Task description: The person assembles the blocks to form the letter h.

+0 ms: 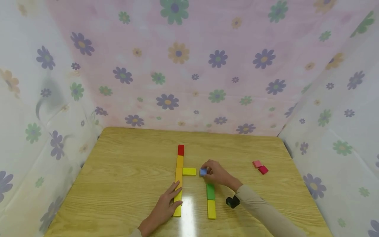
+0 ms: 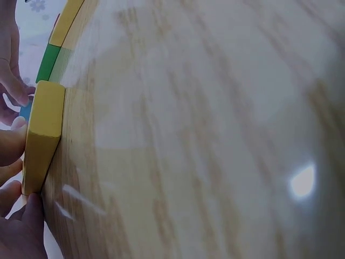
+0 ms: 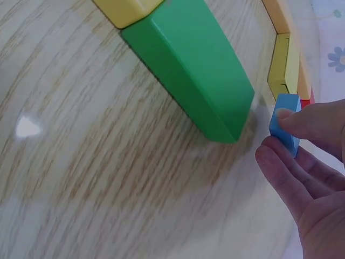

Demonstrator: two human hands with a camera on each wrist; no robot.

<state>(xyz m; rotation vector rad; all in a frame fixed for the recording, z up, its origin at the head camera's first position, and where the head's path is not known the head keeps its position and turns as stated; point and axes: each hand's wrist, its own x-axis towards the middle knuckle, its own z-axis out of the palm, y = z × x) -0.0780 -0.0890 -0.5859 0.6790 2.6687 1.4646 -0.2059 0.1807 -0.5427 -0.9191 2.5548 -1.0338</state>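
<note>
With thumb and fingers, my right hand (image 1: 217, 172) pinches a small blue block (image 1: 203, 172), just right of a yellow block (image 1: 189, 171) lying crosswise. In the right wrist view the thumb presses one face of that blue block (image 3: 285, 123) and the fingers hold it from below. My left hand (image 1: 164, 204) rests on the lower part of a long column of yellow and orange blocks (image 1: 179, 176), topped by a red block (image 1: 181, 150). In the left wrist view its fingers touch the end yellow block (image 2: 44, 118). A green block (image 1: 210, 192) and a yellow block (image 1: 211, 209) form a shorter column.
Two loose blocks, one pink (image 1: 257, 164) and one crimson (image 1: 263, 170), lie toward the right of the wooden table (image 1: 127, 164). A black device (image 1: 232, 201) sits beside the right wrist. Flower-patterned sheets (image 1: 195, 65) enclose the back and both sides.
</note>
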